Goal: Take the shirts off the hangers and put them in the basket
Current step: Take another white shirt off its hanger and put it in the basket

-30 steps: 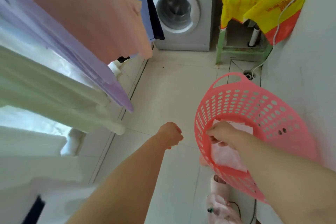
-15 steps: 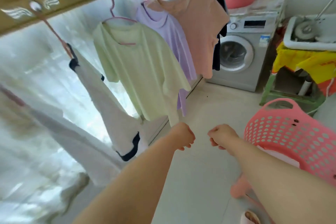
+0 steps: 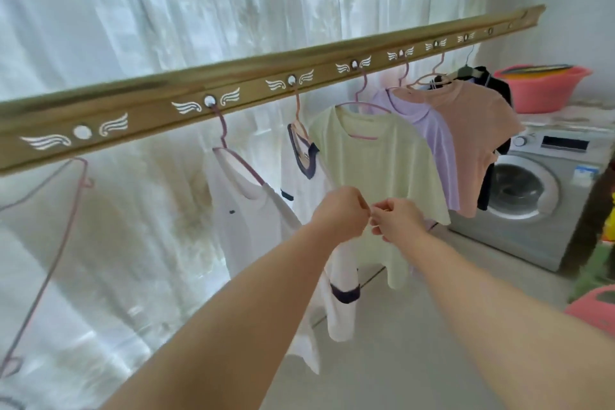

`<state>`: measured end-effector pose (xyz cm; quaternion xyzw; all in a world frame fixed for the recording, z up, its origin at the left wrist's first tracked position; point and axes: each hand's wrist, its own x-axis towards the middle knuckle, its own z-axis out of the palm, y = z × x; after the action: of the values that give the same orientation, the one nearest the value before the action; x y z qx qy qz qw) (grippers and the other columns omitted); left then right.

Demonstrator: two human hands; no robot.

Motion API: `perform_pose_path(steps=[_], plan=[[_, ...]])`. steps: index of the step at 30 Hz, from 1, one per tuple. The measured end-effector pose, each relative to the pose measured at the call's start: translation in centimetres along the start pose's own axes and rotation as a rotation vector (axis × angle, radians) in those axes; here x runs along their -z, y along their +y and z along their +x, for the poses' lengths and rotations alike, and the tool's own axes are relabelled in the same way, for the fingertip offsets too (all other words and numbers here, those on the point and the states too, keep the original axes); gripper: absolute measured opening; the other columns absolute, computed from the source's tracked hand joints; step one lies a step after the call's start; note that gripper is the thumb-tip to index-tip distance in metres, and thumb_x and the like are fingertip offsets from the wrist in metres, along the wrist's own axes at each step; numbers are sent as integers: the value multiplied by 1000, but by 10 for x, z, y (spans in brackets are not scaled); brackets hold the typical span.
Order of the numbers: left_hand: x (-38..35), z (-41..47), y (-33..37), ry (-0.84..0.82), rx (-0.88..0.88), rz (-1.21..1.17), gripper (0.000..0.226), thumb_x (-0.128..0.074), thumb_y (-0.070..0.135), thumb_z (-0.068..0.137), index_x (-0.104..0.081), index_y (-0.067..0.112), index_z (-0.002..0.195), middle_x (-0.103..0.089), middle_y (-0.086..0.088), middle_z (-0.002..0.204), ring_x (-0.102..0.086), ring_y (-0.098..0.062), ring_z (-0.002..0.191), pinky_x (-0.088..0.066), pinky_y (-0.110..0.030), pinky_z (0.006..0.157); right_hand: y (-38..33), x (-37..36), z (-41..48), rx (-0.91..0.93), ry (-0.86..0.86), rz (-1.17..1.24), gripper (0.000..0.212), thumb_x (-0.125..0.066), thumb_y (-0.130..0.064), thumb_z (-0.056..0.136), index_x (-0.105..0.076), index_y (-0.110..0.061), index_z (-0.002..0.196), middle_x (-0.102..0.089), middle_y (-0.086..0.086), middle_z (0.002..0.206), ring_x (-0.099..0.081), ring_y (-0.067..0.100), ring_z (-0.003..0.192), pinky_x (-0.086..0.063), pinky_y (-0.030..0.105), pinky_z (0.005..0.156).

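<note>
Laundry room: a person's left hand [image 3: 339, 210] and right hand [image 3: 397, 220] meet knuckle to knuckle in front of the pale-yellow shirt [image 3: 376, 170]. Each grip is curled tight; can't tell whether either has fabric pinched. The shirt, short-sleeved w/ a round neck, hangs smooth on a pink hanger [image 3: 360, 91] from the gold rail [image 3: 139, 110], btwn a navy-trimmed white shirt [image 3: 299, 183] and a lilac shirt [image 3: 432, 140]. A peach shirt [image 3: 476, 130] and a dark garment [image 3: 496, 86] hang further along, toward the washing machine [image 3: 532, 196]. The pink basket [image 3: 592, 309] sits low at far right, only its rim in view, well apart from both hands.
</note>
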<state>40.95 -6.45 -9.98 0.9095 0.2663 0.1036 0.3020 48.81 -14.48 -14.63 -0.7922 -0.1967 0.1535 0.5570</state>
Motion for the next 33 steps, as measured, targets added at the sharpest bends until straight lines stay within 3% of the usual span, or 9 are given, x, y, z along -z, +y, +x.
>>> perform_pose_path(steps=[6, 10, 12, 14, 16, 18, 22, 25, 33], plan=[[79, -5, -45, 330, 105, -20, 13, -51, 15, 83, -65, 14, 86, -69, -4, 85, -69, -22, 78, -60, -41, 74, -65, -45, -9, 177, -120, 51, 14, -56, -18, 90, -59, -21, 77, -66, 0, 73, -64, 11, 58, -50, 26, 58], [115, -11, -75, 467, 180, -27, 15, -50, 12, 85, -65, 15, 86, -70, -6, 83, -68, -23, 78, -59, -38, 74, -90, -72, -11, 244, -187, -40, 13, -57, -18, 87, -63, -23, 77, -67, -3, 82, -65, 14, 75, -53, 31, 71], [129, -12, -88, 519, 215, -52, 16, -48, 10, 86, -63, 16, 84, -70, -7, 84, -68, -26, 80, -59, -40, 75, -99, -85, -11, 274, -209, -128, 9, -58, -25, 88, -66, -22, 92, -64, -6, 93, -61, 15, 90, -47, 28, 75], [138, -12, -98, 547, 267, -80, 16, -46, 10, 88, -60, 16, 91, -67, -8, 92, -67, -26, 85, -59, -41, 77, -106, -95, -11, 276, -241, -179, 29, -58, -35, 88, -61, -20, 113, -62, -6, 106, -56, 13, 96, -41, 24, 80], [145, -12, -108, 555, 310, -114, 19, -48, 9, 88, -58, 16, 103, -64, -6, 101, -66, -26, 91, -58, -41, 81, -113, -107, -12, 275, -285, -200, 46, -59, -42, 88, -54, -19, 127, -60, -3, 119, -55, 14, 102, -43, 26, 87], [150, -14, -115, 546, 323, -133, 17, -50, 8, 88, -55, 18, 101, -63, -5, 101, -65, -25, 92, -58, -41, 83, -118, -120, -12, 273, -307, -220, 52, -60, -42, 87, -49, -18, 133, -57, -1, 126, -56, 17, 111, -46, 29, 94], [155, -19, -125, 502, 351, -152, 17, -53, 9, 90, -55, 17, 105, -62, -4, 95, -66, -22, 86, -59, -39, 80, -120, -139, -13, 274, -277, -225, 33, -48, -24, 94, -53, -18, 126, -60, 1, 117, -57, 19, 97, -46, 28, 81], [157, -23, -130, 450, 373, -167, 19, -53, 7, 89, -56, 14, 106, -63, -6, 93, -67, -22, 84, -60, -38, 77, -118, -148, -11, 226, -253, -46, 25, -41, -16, 97, -58, -19, 115, -60, 1, 111, -53, 18, 92, -40, 26, 75], [159, -32, -132, 379, 393, -138, 18, -53, 9, 92, -56, 13, 109, -64, -6, 91, -67, -20, 84, -59, -31, 73, -103, -142, -14, 227, -268, 161, 20, -43, -11, 98, -60, -21, 100, -64, -5, 105, -54, 16, 102, -36, 25, 82]])
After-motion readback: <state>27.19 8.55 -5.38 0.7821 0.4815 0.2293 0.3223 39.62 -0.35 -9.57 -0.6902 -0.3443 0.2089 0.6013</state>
